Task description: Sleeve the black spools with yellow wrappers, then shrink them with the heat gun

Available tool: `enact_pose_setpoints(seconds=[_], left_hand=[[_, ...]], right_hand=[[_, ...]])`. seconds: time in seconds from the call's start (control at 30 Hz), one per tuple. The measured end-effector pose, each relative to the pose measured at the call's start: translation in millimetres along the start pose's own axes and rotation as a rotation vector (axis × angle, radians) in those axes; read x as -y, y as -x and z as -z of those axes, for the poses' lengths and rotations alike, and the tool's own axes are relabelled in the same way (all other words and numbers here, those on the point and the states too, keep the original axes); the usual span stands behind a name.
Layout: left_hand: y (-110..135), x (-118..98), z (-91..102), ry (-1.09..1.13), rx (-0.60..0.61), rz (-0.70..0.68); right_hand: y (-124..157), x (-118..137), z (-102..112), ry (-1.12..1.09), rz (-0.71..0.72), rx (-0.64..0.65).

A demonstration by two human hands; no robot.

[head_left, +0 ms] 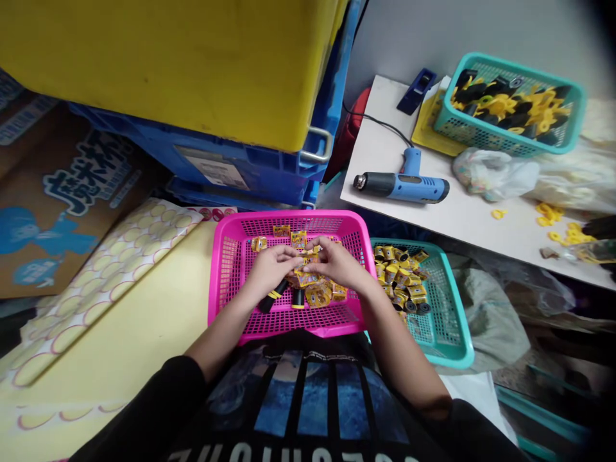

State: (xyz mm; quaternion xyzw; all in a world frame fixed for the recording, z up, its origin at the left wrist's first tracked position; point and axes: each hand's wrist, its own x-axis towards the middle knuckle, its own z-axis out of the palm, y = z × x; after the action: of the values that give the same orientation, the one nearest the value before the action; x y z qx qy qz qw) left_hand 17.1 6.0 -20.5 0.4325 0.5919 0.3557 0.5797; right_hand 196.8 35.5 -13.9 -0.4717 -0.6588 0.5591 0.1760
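Observation:
My left hand and my right hand meet over a pink basket. Their fingertips are pinched on a small yellow printed wrapper, which the fingers partly cover. Loose yellow printed wrappers lie in the basket beneath and around my hands. Close to my left wrist, a black cylinder with a yellow band rests at a tilt. Another black cylinder with a yellow end lies just right of it.
To the right, a teal basket holds several yellow-wrapped cylinders. A blue heat gun lies on the white table, near a teal basket of black and yellow parts. Stacked blue crates stand ahead; printed sheets lie left.

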Motion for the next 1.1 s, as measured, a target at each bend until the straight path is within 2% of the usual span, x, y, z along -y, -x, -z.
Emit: enact_pose_setpoints(seconds=[0.07, 0.2, 0.27, 0.33, 0.4, 0.5, 0.7, 0.9, 1.0, 1.1], left_hand=[[0.6, 1.2, 2.7, -0.040, -0.073, -0.014], [-0.1, -2.1, 8.5, -0.104, -0.262, -0.154], [-0.2, -8.0, 7.2, 0.013, -0.250, -0.124], [0.7, -16.7, 2.7, 0.187, -0.181, -0.064], [2.3, -26.5, -2.9, 0.329, -0.110, -0.023], [3.9, -38.2, -8.7, 0.432, -0.064, -0.030], [3.4, -37.4, -6.2, 0.429, -0.112, -0.057], [2.7, -24.6, 8.1, 0.270, -0.311, -0.132], [2.1, -22.6, 15.3, 0.340, -0.290, -0.111], [4.9, -25.6, 18.6, 0.274, -0.253, -0.118]], right_hand=[[-3.2, -3.7, 1.2, 0.043, 0.000, -0.013], [-6.2, -2.2, 9.2, 0.189, 0.061, -0.150], [-6.2, 3.4, 13.4, 0.061, 0.083, -0.105], [-6.6, 9.9, 15.5, -0.125, 0.071, -0.063], [-7.5, 15.9, 14.8, -0.221, 0.049, -0.122], [-8.2, 23.6, 9.9, -0.242, 0.047, -0.238], [-9.1, 31.4, -6.4, -0.197, 0.077, -0.371], [-11.9, 25.2, -13.6, -0.153, 0.064, -0.325], [-11.6, 18.3, -12.5, -0.189, 0.052, -0.341], [-10.9, 11.5, -10.2, -0.142, 0.033, -0.340]])
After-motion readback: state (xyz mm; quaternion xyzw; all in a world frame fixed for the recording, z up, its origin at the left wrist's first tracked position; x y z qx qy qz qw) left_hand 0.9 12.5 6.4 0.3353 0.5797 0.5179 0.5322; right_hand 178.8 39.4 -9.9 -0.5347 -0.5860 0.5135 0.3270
